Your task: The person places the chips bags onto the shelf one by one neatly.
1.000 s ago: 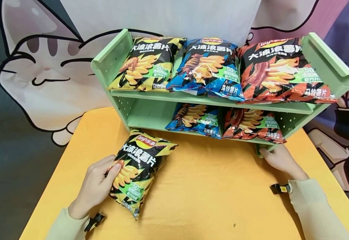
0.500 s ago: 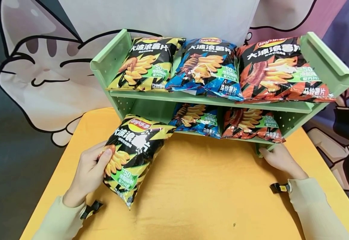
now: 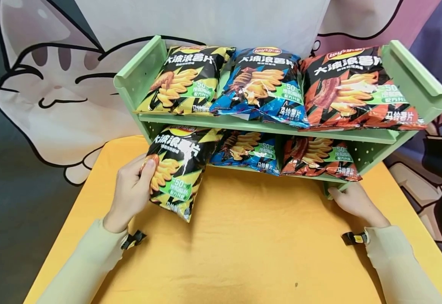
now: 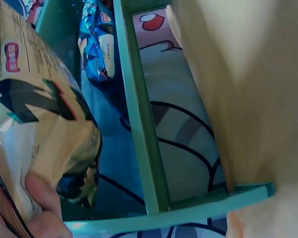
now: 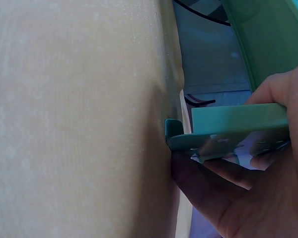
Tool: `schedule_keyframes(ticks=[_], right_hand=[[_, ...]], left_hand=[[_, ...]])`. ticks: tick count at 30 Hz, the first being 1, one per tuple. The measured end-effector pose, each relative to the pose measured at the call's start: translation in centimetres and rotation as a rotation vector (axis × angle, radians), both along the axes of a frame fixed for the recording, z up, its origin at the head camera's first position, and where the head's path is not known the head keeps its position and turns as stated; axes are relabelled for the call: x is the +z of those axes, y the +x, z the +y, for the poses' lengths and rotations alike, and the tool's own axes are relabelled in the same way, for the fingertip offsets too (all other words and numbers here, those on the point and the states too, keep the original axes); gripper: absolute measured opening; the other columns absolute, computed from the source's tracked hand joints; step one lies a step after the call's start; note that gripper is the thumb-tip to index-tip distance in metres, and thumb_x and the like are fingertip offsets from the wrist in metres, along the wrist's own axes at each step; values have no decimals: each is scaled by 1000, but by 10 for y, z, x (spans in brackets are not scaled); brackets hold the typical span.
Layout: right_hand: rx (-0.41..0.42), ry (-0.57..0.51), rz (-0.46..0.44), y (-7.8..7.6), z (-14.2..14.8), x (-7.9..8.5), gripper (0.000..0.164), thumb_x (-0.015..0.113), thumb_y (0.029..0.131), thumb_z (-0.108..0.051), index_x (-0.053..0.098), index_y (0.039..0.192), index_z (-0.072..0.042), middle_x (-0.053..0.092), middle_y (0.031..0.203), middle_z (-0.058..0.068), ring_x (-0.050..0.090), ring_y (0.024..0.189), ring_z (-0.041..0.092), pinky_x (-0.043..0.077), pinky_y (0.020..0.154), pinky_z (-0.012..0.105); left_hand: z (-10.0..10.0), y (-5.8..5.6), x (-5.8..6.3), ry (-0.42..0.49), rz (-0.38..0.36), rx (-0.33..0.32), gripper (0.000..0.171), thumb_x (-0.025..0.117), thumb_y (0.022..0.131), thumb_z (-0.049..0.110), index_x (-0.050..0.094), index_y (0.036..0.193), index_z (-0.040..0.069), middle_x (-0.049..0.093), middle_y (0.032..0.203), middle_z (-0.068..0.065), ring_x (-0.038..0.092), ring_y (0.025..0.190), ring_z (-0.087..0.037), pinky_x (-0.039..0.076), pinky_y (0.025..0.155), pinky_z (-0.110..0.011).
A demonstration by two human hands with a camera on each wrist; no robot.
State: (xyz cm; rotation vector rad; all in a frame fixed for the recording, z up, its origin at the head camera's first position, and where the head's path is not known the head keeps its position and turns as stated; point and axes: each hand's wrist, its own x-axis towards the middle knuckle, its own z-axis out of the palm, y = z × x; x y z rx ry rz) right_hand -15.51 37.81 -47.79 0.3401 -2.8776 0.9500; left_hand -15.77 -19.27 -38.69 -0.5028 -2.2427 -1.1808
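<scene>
My left hand [image 3: 131, 190] grips the left edge of a black-and-yellow bag of potato chips [image 3: 180, 173], thumb on its front. The bag is tilted, its top overlapping the left opening of the lower tier of a green two-tier shelf [image 3: 190, 121]. In the left wrist view the bag's back [image 4: 44, 99] shows beside the lower board, thumb on the wrapper. To its right on that tier sit a blue chip bag [image 3: 243, 152] and a red chip bag [image 3: 319, 158]. My right hand [image 3: 359, 204] holds the shelf's right leg [image 5: 238, 119], thumb and fingers on either side of it.
On the upper tier, a yellow chip bag [image 3: 184, 84], a blue one [image 3: 264, 84] and a red one [image 3: 353, 95] stand side by side. The shelf stands on a yellow-covered table [image 3: 258, 236]. Behind it hangs a cat-print cloth [image 3: 57, 122].
My left hand has carried the yellow chip bag up and forward from the table's front left to the lower tier's left opening. The right hand stays on the shelf leg.
</scene>
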Motion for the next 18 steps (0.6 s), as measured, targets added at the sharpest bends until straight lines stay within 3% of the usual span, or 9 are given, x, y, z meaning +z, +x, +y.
schedule_keyframes(ticks=[10,18], right_hand=[[-2,6,7,0,2,-1,51,60,98,-4,48,147,2,53,137,29,46,102,28,26,84,14],[1,28,31,-1,0,-1,44,62,96,-3,54,139,2,60,124,26,49,94,26,29,81,17]], left_hand=[[25,-40,13,-121,35,162,40,48,110,30,64,78,10,54,70,-5,46,63,-20,32,58,-31],[42,-59,15,-209,39,303,47,45,108,32,51,66,12,55,68,-11,51,59,-32,36,53,-42]])
